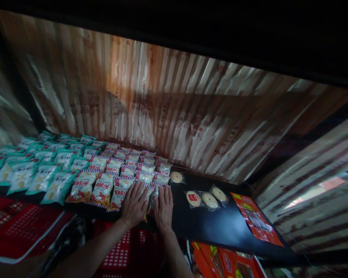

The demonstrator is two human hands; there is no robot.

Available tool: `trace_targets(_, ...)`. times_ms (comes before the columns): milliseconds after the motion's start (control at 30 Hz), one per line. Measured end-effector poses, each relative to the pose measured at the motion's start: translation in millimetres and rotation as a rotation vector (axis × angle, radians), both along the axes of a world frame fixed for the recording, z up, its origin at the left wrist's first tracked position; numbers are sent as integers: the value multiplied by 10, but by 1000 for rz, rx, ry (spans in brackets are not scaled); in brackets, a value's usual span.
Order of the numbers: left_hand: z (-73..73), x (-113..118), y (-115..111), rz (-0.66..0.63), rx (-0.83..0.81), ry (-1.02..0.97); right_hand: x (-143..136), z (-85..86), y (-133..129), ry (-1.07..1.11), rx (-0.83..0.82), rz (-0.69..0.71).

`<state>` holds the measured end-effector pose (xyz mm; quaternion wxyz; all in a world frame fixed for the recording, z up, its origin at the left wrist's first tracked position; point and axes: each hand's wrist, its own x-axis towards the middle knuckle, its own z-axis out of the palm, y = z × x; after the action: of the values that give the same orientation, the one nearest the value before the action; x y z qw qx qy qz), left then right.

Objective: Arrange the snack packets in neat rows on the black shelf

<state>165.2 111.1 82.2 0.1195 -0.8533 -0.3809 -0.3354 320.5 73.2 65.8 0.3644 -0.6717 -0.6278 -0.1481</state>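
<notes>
My left hand (135, 204) lies palm down on the front row of red-and-white snack bags (102, 189), fingers stretched out over one of them. Beside it, my right hand (163, 206) rests flat at the right end of that row, its fingers extended and slightly apart. A bag between and under the two hands is partly hidden. These bags sit in several rows, printed with red lettering and striped edges. Right of my right hand, round pale cakes in clear wrappers (209, 200) lie on the black shelf (214, 227), one of them with a red label.
Rows of teal-and-white snack bags (48, 177) fill the shelf's left side. An orange packet (256, 219) lies at the right. Red baskets (20, 224) and more orange packets (226, 262) are below the front edge. Striped plastic sheeting (162, 104) hangs behind.
</notes>
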Motion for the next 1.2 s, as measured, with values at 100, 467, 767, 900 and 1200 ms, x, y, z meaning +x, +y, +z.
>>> trace_targets(100,-30,33,37,23,-13,-7,-1,-27,38,-40,-17,20)
trace_targets(467,-4,-3,37,3,-10,-43,-31,45,33,-115,-93,-88)
trace_targets(767,19,-47,45,5,-5,-91,-216,538,540,-242,-145,49)
trace_targets(900,-43,-14,71,33,-55,-118,-228,626,808,-304,-257,88)
trace_targets(1200,-22,-27,107,29,-100,-109,-124,466,1004,-358,-286,133)
